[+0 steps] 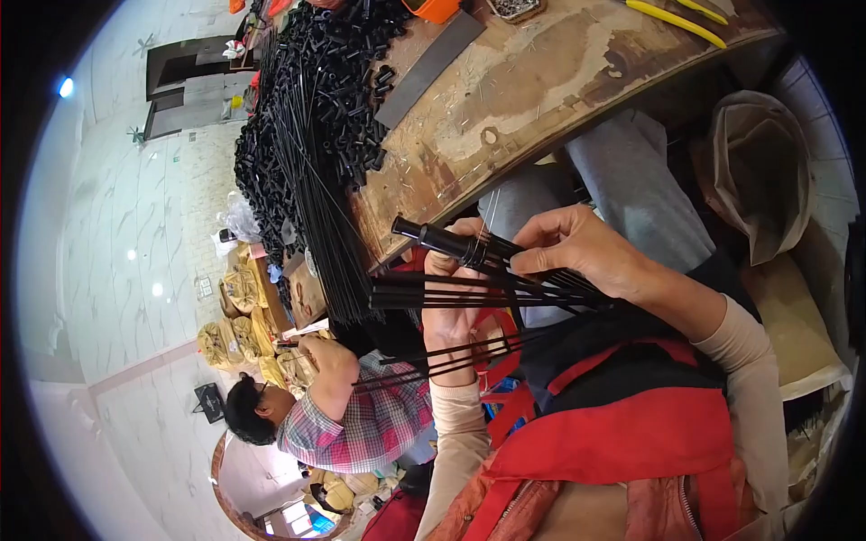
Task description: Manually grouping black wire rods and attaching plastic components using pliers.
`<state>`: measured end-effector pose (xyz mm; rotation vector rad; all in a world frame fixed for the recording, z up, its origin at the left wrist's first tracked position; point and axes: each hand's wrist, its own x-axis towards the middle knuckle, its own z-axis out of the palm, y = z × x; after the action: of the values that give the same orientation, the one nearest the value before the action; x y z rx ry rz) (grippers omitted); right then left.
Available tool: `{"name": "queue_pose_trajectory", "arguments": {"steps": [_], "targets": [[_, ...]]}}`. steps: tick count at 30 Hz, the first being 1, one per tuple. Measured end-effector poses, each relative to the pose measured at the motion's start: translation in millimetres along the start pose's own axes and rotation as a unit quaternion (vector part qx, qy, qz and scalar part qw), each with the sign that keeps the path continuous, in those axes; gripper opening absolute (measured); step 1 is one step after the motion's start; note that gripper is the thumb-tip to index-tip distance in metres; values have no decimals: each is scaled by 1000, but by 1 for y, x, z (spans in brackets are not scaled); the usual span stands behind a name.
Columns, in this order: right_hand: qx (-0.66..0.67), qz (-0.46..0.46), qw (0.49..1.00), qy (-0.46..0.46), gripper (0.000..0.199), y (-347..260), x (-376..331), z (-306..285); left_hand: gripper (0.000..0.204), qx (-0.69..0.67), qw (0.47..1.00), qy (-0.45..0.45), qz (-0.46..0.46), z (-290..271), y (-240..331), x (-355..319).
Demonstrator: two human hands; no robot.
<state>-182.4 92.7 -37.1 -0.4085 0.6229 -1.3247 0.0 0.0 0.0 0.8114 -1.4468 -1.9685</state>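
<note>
My left hand [454, 311] grips a short black tube [442, 240] with several thin black rods [469, 296] fanning out from it toward the left. My right hand [577, 247] pinches the rods just beside the tube's banded end, fingertips closed on them. Both hands hover over my lap, just off the edge of a worn wooden table [532, 90]. More loose rods [442, 356] cross below my left hand.
On the table lie a heap of small black tubes [347, 63], a long bundle of thin black rods [316, 216], a grey metal strip [428, 68] and a yellow-handled tool [677, 18]. A co-worker in a plaid shirt [361, 419] works at lower left. A beige bag [758, 171] sits right.
</note>
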Motion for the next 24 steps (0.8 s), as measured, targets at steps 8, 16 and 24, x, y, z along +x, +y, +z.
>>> {"name": "queue_pose_trajectory", "arguments": {"steps": [8, 16, 24], "targets": [[-136, -48, 989, 39, 18, -2, -5, -1, 41, -108, 994, -34, -8, 4, 1, 9], [-42, 2, 997, -64, 22, -2, 3, -7, 25, -232, 959, -157, -46, -3, -1, 21], [-99, -50, 990, -86, 24, 0, -10, 2, 13, -108, 985, -125, 49, 14, -4, 19]]}}
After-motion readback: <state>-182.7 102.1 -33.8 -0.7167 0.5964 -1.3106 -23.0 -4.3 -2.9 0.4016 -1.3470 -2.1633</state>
